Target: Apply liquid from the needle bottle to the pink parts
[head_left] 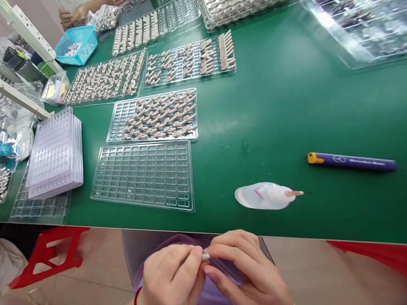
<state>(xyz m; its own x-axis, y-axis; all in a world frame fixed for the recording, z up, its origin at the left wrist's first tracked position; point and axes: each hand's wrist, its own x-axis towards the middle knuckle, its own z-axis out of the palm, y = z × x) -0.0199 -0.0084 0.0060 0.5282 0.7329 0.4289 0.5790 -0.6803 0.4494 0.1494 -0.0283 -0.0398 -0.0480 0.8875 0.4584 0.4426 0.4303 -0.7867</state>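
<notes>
A small pale plastic-looking piece [205, 256] is between my two hands, just below the table's front edge; its exact kind is hidden by the fingers. My left hand [173, 281] is closed in a pinch on it. From the other side, my right hand [250, 274] brings its thumb and forefinger together at the same piece. On the green table [270, 116], a squeeze bottle [266, 196] with a thin needle tip lies on its side. Left of it is a clear compartment tray [143, 177], and behind that a tray [160, 116] with rows of beige spoon-shaped pieces.
More trays of beige parts [105, 78] extend toward the back. Stacked clear trays [54, 154] stand at left. A purple-blue tube with a yellow end [352, 161] lies at right. Another person's hands [74, 17] are by a blue basket [76, 45]. A red stool [54, 253] is below.
</notes>
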